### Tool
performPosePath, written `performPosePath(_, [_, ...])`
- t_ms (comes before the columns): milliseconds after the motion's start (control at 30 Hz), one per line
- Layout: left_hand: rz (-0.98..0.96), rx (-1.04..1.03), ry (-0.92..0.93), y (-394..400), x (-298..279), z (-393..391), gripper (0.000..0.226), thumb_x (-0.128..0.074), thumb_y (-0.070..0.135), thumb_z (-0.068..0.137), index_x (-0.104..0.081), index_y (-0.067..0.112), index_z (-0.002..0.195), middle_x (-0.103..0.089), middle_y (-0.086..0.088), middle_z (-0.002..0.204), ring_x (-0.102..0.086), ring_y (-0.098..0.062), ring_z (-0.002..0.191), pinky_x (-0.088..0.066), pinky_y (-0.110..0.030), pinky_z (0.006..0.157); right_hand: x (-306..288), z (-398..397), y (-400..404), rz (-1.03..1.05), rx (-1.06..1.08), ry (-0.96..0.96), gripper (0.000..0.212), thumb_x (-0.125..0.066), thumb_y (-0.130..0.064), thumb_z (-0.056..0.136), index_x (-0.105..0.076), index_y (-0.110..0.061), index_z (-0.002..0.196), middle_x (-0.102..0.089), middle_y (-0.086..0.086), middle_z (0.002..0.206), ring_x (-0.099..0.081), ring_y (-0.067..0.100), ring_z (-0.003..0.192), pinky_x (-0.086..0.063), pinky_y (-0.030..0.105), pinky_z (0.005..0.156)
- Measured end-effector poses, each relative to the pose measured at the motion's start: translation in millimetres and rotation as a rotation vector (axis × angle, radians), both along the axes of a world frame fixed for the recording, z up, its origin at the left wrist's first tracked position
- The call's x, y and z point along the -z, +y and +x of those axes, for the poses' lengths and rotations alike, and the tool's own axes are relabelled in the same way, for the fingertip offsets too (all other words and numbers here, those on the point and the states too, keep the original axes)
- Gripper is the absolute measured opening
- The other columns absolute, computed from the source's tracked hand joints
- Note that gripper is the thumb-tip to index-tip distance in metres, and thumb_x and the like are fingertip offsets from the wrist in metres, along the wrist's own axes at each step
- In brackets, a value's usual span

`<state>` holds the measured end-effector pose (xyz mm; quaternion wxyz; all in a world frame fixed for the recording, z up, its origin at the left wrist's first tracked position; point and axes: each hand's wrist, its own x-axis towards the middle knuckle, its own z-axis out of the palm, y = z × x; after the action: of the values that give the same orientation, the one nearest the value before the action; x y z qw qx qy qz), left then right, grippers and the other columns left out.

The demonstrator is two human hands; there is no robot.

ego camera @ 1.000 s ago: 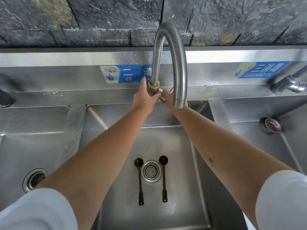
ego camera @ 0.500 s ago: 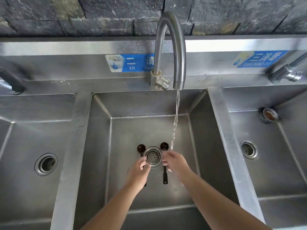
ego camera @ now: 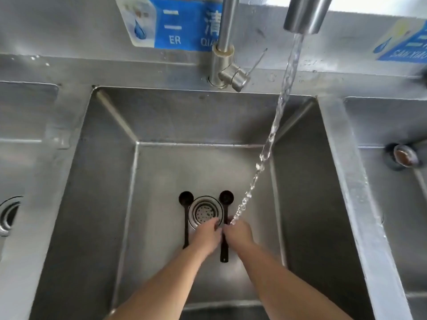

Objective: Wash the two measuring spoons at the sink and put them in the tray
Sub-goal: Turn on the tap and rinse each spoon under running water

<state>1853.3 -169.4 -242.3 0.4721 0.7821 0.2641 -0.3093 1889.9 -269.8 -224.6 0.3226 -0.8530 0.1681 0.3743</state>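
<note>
Two dark measuring spoons lie flat on the floor of the middle sink [ego camera: 161, 116], one on each side of the round drain strainer [ego camera: 205, 212]. The left spoon [ego camera: 186, 199] is partly under my left hand [ego camera: 206, 236]. The right spoon [ego camera: 226, 197] runs down between my two hands, its handle end showing below them. My right hand [ego camera: 239, 234] has its curled fingers at that handle. Whether either hand grips it is hidden. Water [ego camera: 272, 130] falls from the tap spout [ego camera: 305, 12] onto my right fingers.
The tap base and its lever [ego camera: 231, 75] stand on the back ledge. Further basins flank the middle one, the left with a drain [ego camera: 7, 215], the right with an overflow fitting [ego camera: 404, 157]. Blue labels are on the backsplash. No tray is in view.
My hands left the tap, which now runs, and dropped into the basin. Since half a second ago they have closed together around the right spoon's handle; the view has moved closer.
</note>
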Motion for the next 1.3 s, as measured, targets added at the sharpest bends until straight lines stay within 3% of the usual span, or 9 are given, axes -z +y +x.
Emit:
performPosePath(133, [0.024, 0.032, -0.024, 1.9, 12.4, 4.0, 0.033, -0.052, 0.013, 0.089, -0.066, 0.019, 0.118, -0.069, -0.006, 0.119, -0.060, -0.022, 0.112, -0.040, -0.020, 0.085, 14.8, -4.6, 7.0, -0.012, 0.039, -0.005, 0.021, -0.054, -0.016, 0.087, -0.070, -0.012, 0.101, -0.071, 0.014, 0.099, -0.066, 0.031, 0.094, -0.047, 0.029, 0.072])
performPosePath(233, [-0.012, -0.003, -0.020, 6.7, 4.1, -0.6, 0.026, -0.053, 0.011, 0.090, -0.070, 0.013, 0.109, -0.070, -0.009, 0.112, -0.062, -0.024, 0.106, -0.043, -0.026, 0.086, 6.9, -16.7, 6.7, 0.034, 0.065, 0.027, 0.014, -0.053, -0.015, 0.090, -0.065, -0.019, 0.082, -0.064, 0.003, 0.079, -0.060, 0.026, 0.081, -0.043, 0.028, 0.064])
performPosePath(367, [-0.165, -0.255, 0.009, 5.4, -33.8, -11.4, 0.026, -0.047, 0.018, 0.094, -0.068, 0.002, 0.092, -0.067, -0.016, 0.087, -0.062, -0.027, 0.082, -0.041, -0.032, 0.070, -30.6, -39.3, 0.8, 0.249, 0.295, 0.091, 0.026, -0.053, -0.013, 0.093, -0.065, -0.021, 0.072, -0.062, 0.000, 0.065, -0.058, 0.019, 0.063, -0.046, 0.029, 0.056])
performPosePath(467, [-0.260, -0.389, 0.001, 0.9, -71.2, -14.7, 0.020, -0.049, 0.019, 0.095, -0.066, 0.012, 0.102, -0.068, -0.010, 0.092, -0.062, -0.024, 0.081, -0.048, -0.033, 0.069, -74.5, -52.8, -3.5, 0.363, 0.394, 0.123, 0.021, -0.054, -0.012, 0.089, -0.071, -0.014, 0.078, -0.065, 0.006, 0.064, -0.057, 0.020, 0.059, -0.046, 0.032, 0.054])
performPosePath(667, [-0.868, -0.663, -0.054, -6.6, -139.2, -7.3, 0.034, -0.043, 0.004, 0.098, -0.052, 0.022, 0.126, -0.067, -0.011, 0.085, -0.063, -0.024, 0.069, -0.047, -0.030, 0.051, -165.8, -65.8, -22.9, 0.384, 0.438, 0.026, 0.015, -0.059, -0.011, 0.077, -0.069, 0.000, 0.076, -0.056, 0.008, 0.061, -0.045, 0.015, 0.049, -0.032, 0.025, 0.044])
performPosePath(767, [-0.847, -0.637, -0.074, -10.4, -164.6, -1.4, 0.031, -0.043, -0.007, 0.093, -0.054, 0.003, 0.120, -0.059, -0.015, 0.086, -0.060, -0.022, 0.063, -0.049, -0.027, 0.049, -196.4, -69.2, -26.0, 0.416, 0.428, -0.012, 0.016, -0.057, -0.010, 0.079, -0.067, 0.002, 0.078, -0.058, 0.004, 0.054, -0.046, 0.014, 0.044, -0.035, 0.026, 0.046])
performPosePath(1000, [-0.504, -0.609, -0.071, -13.8, -193.6, 14.2, 0.015, -0.055, 0.008, 0.090, -0.061, 0.010, 0.077, -0.061, -0.005, 0.054, -0.050, -0.009, 0.032, -0.032, -0.014, 0.032, -221.9, -73.5, -29.9, 0.600, 0.458, 0.054, 0.025, -0.050, -0.011, 0.096, -0.071, -0.013, 0.084, -0.057, 0.007, 0.051, -0.046, 0.019, 0.043, -0.035, 0.027, 0.043])
performPosePath(1233, [-0.781, -0.651, -0.074, -12.8, -207.5, 6.2, 0.023, -0.042, 0.023, 0.101, -0.059, 0.007, 0.106, -0.075, -0.005, 0.078, -0.072, -0.017, 0.070, -0.051, -0.027, 0.057, -226.3, -61.4, -27.4, 0.609, 0.425, -0.024, 0.025, -0.048, -0.010, 0.099, -0.067, -0.008, 0.082, -0.057, 0.007, 0.056, -0.046, 0.018, 0.041, -0.037, 0.026, 0.041])
performPosePath(1300, [-0.789, -0.572, -0.096, -8.5, -212.2, 4.5, 0.029, -0.041, 0.021, 0.101, -0.064, 0.003, 0.102, -0.074, -0.010, 0.085, -0.071, -0.019, 0.068, -0.050, -0.027, 0.050, -225.2, -55.6, -25.6, 0.642, 0.433, -0.050, 0.025, -0.048, -0.007, 0.098, -0.067, -0.006, 0.083, -0.057, 0.006, 0.055, -0.047, 0.019, 0.042, -0.038, 0.028, 0.040])
